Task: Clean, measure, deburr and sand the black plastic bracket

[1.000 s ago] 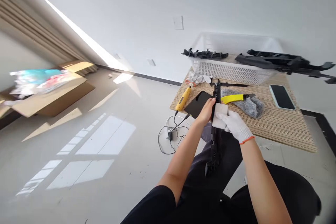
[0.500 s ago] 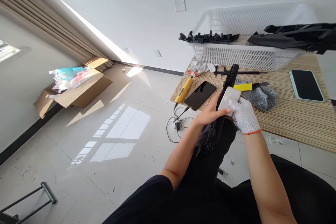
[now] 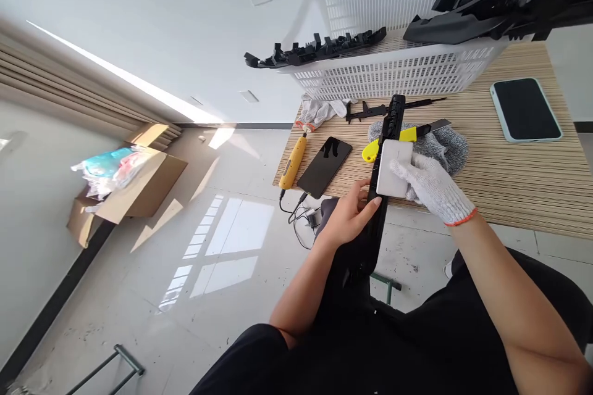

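My left hand (image 3: 347,217), bare, is closed around a long black plastic part (image 3: 393,120) that stands upright between my lap and the table edge. My right hand (image 3: 433,186) wears a white knit glove with an orange cuff. It grips a white rectangular pad (image 3: 390,184), which lies against the part's right side. Behind these, a yellow utility knife (image 3: 407,134) with its blade out rests on a crumpled grey cloth (image 3: 453,149). A black caliper (image 3: 370,112) lies farther back, partly hidden by the part.
On the wooden table (image 3: 514,185) are a yellow corded tool (image 3: 293,163), a dark phone (image 3: 325,166), a light-cased phone (image 3: 527,110) and another glove (image 3: 322,111). Black plastic parts (image 3: 319,49) lie across a white basket (image 3: 370,81). A cardboard box (image 3: 148,185) stands on the floor at left.
The view has shifted. My left hand has slid lower along the black part, below the pad, and the part has turned more upright since half a second ago. My right hand keeps the pad against it.
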{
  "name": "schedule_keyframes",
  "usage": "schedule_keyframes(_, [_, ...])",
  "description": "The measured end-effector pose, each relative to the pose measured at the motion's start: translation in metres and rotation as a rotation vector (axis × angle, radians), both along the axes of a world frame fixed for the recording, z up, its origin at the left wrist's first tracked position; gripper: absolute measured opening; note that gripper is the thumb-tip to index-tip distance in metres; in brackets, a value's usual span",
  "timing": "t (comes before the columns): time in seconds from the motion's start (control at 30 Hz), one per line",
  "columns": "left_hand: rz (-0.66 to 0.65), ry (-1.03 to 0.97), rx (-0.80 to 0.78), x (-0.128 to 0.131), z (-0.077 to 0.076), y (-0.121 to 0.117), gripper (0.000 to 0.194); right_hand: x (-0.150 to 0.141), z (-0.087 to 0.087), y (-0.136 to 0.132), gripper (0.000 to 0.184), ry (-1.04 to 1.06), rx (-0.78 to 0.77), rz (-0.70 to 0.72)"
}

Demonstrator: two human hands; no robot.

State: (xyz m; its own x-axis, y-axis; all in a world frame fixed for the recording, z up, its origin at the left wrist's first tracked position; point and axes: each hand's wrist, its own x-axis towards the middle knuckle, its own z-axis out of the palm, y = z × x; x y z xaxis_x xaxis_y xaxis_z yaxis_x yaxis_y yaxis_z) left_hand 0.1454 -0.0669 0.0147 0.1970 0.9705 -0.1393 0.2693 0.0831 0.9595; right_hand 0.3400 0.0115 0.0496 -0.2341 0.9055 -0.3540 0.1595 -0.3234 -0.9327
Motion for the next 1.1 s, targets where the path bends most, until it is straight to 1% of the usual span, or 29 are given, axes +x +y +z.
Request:
schedule_keyframes(0.13, [-0.008, 0.07, 0.039, -0.015, -0.003, -0.001, 0.05, 0.001, 0.005, 0.002, 0.035, -0.025, 0.013, -0.003])
schedule_keyframes(0.23, [-0.009, 0.085, 0.066, -0.022, -0.006, -0.003, 0.047, 0.003, 0.006, 0.0, 0.034, -0.017, 0.027, -0.039])
schedule_keyframes(0.33, [0.0, 0.072, 0.064, -0.025, -0.009, -0.002, 0.046, 0.006, 0.004, -0.003, 0.033, -0.035, 0.082, -0.076])
schedule_keyframes(0.37, [0.006, 0.052, 0.051, -0.025, -0.01, -0.002, 0.047, 0.007, 0.003, -0.005, 0.033, -0.052, 0.106, -0.05])
schedule_keyframes(0.43, [0.025, -0.013, 0.019, -0.025, -0.011, 0.0, 0.049, 0.009, 0.003, -0.007, 0.033, -0.088, 0.132, 0.068])
schedule_keyframes(0.5, [0.042, -0.093, -0.013, -0.024, -0.012, 0.001, 0.052, 0.01, 0.003, -0.01, 0.034, -0.113, 0.12, 0.19])
schedule_keyframes(0.53, [0.049, -0.126, -0.024, -0.024, -0.012, 0.002, 0.053, 0.01, 0.003, -0.011, 0.034, -0.119, 0.109, 0.219])
schedule_keyframes(0.57, [0.057, -0.148, -0.029, -0.024, -0.012, 0.003, 0.054, 0.01, 0.003, -0.012, 0.034, -0.114, 0.104, 0.219])
schedule_keyframes(0.63, [0.076, -0.145, -0.019, -0.023, -0.011, 0.004, 0.055, 0.01, 0.003, -0.013, 0.032, -0.067, 0.128, 0.156])
schedule_keyframes(0.7, [0.092, -0.087, 0.007, -0.022, -0.01, 0.004, 0.056, 0.01, 0.001, -0.013, 0.031, 0.0, 0.143, 0.116])
schedule_keyframes(0.8, [0.065, 0.039, 0.037, -0.02, -0.007, 0.003, 0.054, 0.008, -0.001, -0.013, 0.027, 0.058, 0.06, 0.2])
schedule_keyframes(0.83, [0.054, 0.083, 0.052, -0.02, -0.006, 0.002, 0.052, 0.007, -0.001, -0.013, 0.025, 0.075, 0.04, 0.196])
schedule_keyframes(0.87, [0.046, 0.125, 0.068, -0.019, -0.005, 0.001, 0.051, 0.005, -0.001, -0.013, 0.023, 0.094, 0.041, 0.144])
schedule_keyframes(0.93, [0.038, 0.202, 0.088, -0.017, -0.002, -0.001, 0.049, 0.001, -0.001, -0.011, 0.019, 0.136, 0.075, -0.03])
schedule_keyframes(0.97, [0.038, 0.234, 0.089, -0.016, -0.002, -0.002, 0.049, 0.0, -0.001, -0.011, 0.018, 0.152, 0.078, -0.092])
schedule_keyframes(1.0, [0.036, 0.261, 0.082, -0.016, -0.001, -0.003, 0.049, -0.002, -0.001, -0.01, 0.019, 0.166, 0.059, -0.093])
schedule_keyframes(1.07, [0.033, 0.303, 0.066, -0.015, 0.0, -0.004, 0.05, -0.003, -0.001, -0.009, 0.023, 0.185, -0.02, 0.036])
schedule_keyframes(1.1, [0.037, 0.318, 0.063, -0.015, 0.0, -0.004, 0.051, -0.003, 0.0, -0.009, 0.024, 0.192, -0.042, 0.076])
